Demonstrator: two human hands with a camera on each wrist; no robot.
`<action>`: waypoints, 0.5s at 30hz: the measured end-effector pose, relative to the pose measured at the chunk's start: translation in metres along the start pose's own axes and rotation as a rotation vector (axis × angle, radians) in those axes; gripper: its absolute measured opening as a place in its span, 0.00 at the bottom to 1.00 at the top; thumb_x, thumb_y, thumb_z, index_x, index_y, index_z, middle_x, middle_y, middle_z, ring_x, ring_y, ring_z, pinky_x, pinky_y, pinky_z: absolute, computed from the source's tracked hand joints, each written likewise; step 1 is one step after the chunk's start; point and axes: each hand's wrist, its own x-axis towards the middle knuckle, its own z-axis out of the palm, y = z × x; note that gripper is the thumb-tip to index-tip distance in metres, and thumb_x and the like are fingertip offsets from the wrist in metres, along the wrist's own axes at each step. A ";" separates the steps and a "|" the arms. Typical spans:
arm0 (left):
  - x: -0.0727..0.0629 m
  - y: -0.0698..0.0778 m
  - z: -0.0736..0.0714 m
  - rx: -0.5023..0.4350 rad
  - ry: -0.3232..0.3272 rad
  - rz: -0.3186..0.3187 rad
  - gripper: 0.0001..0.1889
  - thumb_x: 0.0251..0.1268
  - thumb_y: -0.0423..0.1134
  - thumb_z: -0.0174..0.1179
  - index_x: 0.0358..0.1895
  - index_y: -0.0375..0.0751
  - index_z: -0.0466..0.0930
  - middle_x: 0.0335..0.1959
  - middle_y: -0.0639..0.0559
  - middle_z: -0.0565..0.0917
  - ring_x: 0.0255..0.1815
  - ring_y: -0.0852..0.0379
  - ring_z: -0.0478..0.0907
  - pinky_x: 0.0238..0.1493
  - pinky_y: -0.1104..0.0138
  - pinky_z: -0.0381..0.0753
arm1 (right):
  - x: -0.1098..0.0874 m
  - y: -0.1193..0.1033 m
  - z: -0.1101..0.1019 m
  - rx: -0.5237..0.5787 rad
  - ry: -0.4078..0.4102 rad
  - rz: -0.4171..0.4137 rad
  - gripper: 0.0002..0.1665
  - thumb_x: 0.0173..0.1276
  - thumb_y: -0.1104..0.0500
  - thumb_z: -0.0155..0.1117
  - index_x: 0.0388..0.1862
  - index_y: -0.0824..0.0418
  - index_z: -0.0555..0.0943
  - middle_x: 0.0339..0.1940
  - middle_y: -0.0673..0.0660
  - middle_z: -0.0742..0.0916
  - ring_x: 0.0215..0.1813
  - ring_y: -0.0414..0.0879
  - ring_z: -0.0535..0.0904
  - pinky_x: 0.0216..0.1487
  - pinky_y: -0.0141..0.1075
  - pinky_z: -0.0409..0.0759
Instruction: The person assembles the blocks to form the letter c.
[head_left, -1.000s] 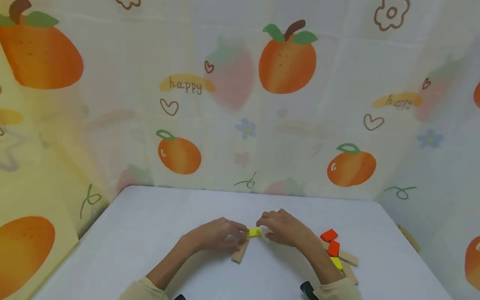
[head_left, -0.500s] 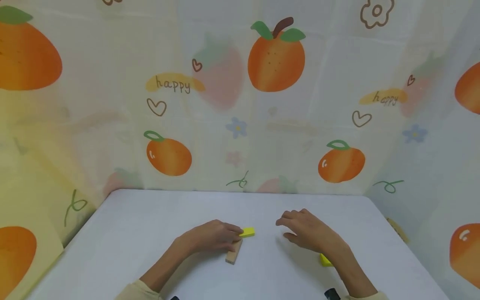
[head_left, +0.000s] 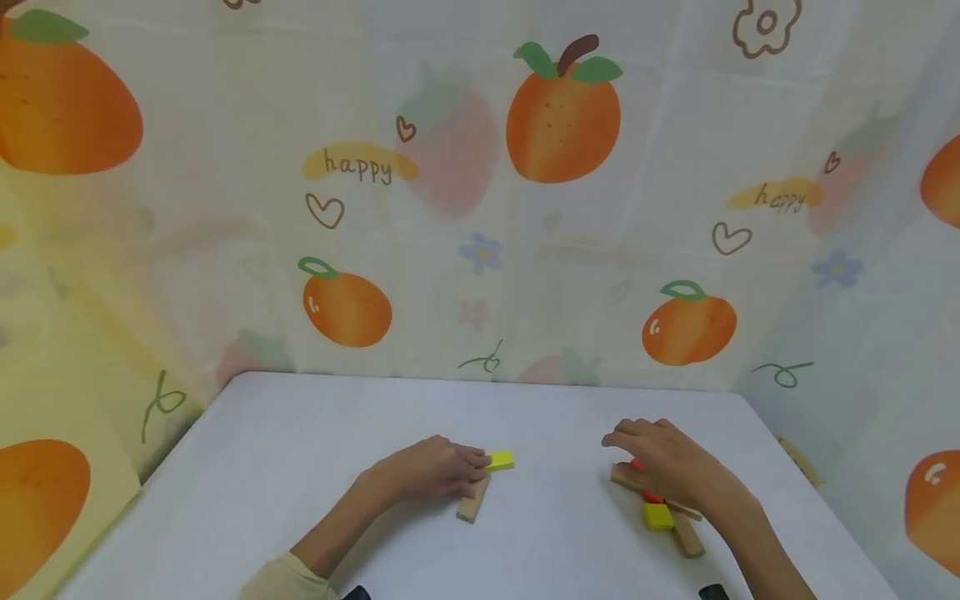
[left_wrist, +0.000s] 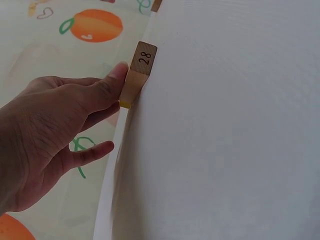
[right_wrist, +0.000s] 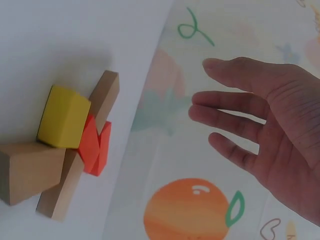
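On the white table my left hand (head_left: 427,471) holds a plain wooden block (head_left: 472,502) with thumb and fingers. The end of that wooden block (left_wrist: 144,59) bears the number 28 in the left wrist view. A yellow block (head_left: 502,460) lies flat at its far end, right by my fingertips, partly hidden by them. My right hand (head_left: 675,462) hovers above a loose pile at the right, its fingers apart and holding nothing. In that pile are a yellow block (right_wrist: 65,117), red blocks (right_wrist: 90,145) and wooden blocks (right_wrist: 32,172), partly covered by the hand in the head view.
The white table (head_left: 360,417) ends at a cloth backdrop (head_left: 450,275) printed with oranges, strawberries and writing. Past the table's right edge lies a small tan object (head_left: 799,461).
My right hand has moved away from beside the yellow block, rightward to over the pile. The left hand stays at the wooden block. The head view has shifted slightly.
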 end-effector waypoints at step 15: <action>0.000 -0.002 0.001 0.049 0.019 0.050 0.20 0.75 0.48 0.63 0.64 0.45 0.84 0.67 0.50 0.84 0.69 0.57 0.82 0.65 0.63 0.84 | -0.008 0.015 0.009 0.036 -0.083 0.075 0.17 0.64 0.58 0.78 0.52 0.52 0.88 0.50 0.50 0.90 0.51 0.48 0.86 0.55 0.49 0.86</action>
